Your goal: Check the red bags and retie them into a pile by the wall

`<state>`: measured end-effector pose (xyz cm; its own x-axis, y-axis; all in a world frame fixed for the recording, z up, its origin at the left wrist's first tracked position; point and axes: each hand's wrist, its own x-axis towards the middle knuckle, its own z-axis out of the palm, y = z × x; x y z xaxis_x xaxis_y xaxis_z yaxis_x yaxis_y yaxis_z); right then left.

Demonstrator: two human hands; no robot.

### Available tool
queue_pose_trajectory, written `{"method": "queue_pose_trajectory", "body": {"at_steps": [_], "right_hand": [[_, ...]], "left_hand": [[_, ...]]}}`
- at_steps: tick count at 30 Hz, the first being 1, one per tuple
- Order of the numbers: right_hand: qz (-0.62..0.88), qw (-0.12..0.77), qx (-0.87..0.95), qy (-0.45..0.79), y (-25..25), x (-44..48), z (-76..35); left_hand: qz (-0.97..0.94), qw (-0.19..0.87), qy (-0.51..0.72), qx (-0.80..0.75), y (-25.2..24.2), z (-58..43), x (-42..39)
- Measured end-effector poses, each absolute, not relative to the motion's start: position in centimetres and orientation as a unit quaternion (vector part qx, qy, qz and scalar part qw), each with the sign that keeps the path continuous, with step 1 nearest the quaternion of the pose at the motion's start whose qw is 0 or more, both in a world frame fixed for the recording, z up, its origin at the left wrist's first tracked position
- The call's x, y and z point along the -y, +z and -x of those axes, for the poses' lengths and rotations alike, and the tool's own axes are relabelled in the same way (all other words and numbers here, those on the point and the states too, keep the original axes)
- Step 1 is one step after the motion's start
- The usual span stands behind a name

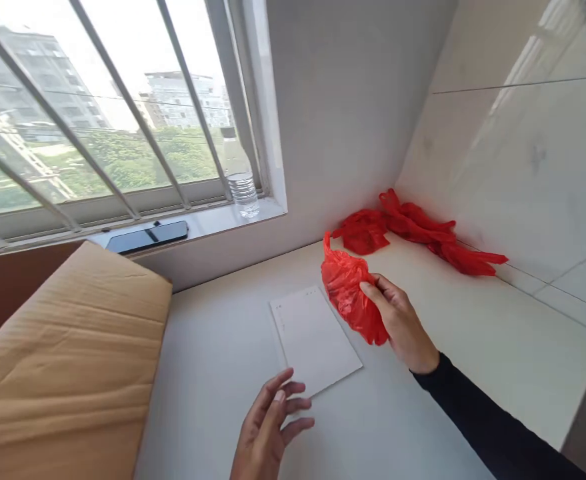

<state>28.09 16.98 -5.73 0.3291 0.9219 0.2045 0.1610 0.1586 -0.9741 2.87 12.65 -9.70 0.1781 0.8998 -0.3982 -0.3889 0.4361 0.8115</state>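
My right hand (399, 323) is closed on a crumpled red plastic bag (350, 291), held just above the white counter (497, 347) at the right edge of a white sheet of paper (313, 337). My left hand (269, 430) hovers near the paper's front corner with its fingers spread and nothing in it. The paper lies flat on the counter between both hands.
More red plastic bags (423, 233) lie in the back corner against the tiled wall. A large cardboard box (63, 360) fills the left side. On the window sill stand a clear water bottle (239, 175) and a dark phone (147, 237).
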Motion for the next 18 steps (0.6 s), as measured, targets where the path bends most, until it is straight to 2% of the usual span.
{"method": "queue_pose_trajectory", "body": {"at_steps": [2,5,10,15,18], "right_hand": [[0.502,0.521,0.535,0.435,-5.4,-13.9,-24.0],[0.483,0.459,0.575,0.475,-6.5,-12.0,-19.9],[0.555,0.525,0.497,0.412,-11.3,-13.8,-17.0],[0.426,0.539,0.461,0.562,-13.1,-14.6,-17.3],[0.402,0.558,0.433,0.583,-13.1,-14.5,-18.1]], "left_hand": [[-0.201,0.734,0.511,-0.4,-10.0,-3.1,-12.4],[-0.109,0.747,0.554,-0.351,-10.5,-2.1,-11.7],[-0.132,0.739,0.547,-0.371,-12.1,0.1,-11.7],[-0.149,0.764,0.51,-0.366,-13.1,0.5,-11.9],[-0.16,0.774,0.483,-0.376,-13.2,0.4,-11.8]]}}
